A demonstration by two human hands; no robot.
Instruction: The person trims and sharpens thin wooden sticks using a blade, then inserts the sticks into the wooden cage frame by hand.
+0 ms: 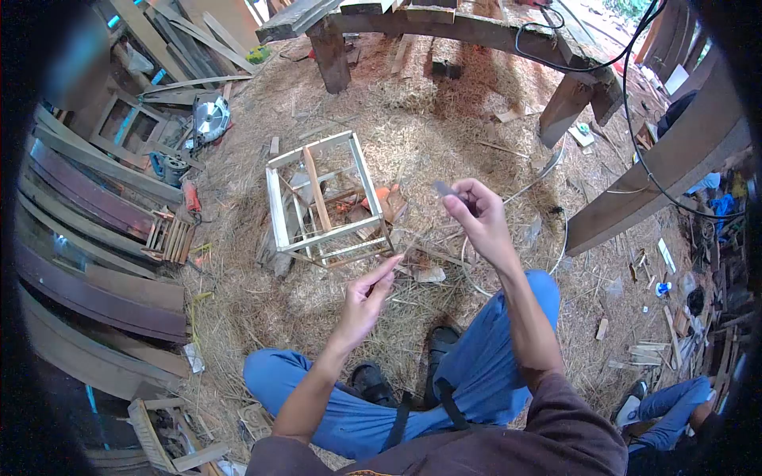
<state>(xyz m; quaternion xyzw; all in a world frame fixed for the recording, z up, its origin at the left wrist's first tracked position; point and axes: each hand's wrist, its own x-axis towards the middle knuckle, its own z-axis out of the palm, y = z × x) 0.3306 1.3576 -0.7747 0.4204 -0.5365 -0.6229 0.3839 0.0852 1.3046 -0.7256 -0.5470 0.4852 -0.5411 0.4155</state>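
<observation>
My right hand (486, 220) is closed around a short, flat grey blade (443, 189), whose end sticks out past the thumb; any handle is hidden in the fingers. Lower and to the left, my left hand (367, 305) pinches a thin pale wood strip (411, 244) that points up and away from its fingertips. Just beyond the left hand stands a small open frame of wooden slats (278, 208), with a browner slat (317, 190) across its top. Neither hand touches this frame.
Shavings cover the ground. A circular saw (211, 120) and planks (103, 297) lie left. A heavy timber bench (444, 25) stands ahead, a thick beam (659, 178) at right. A black cable (635, 127) hangs there. Another person's leg (667, 401) shows lower right.
</observation>
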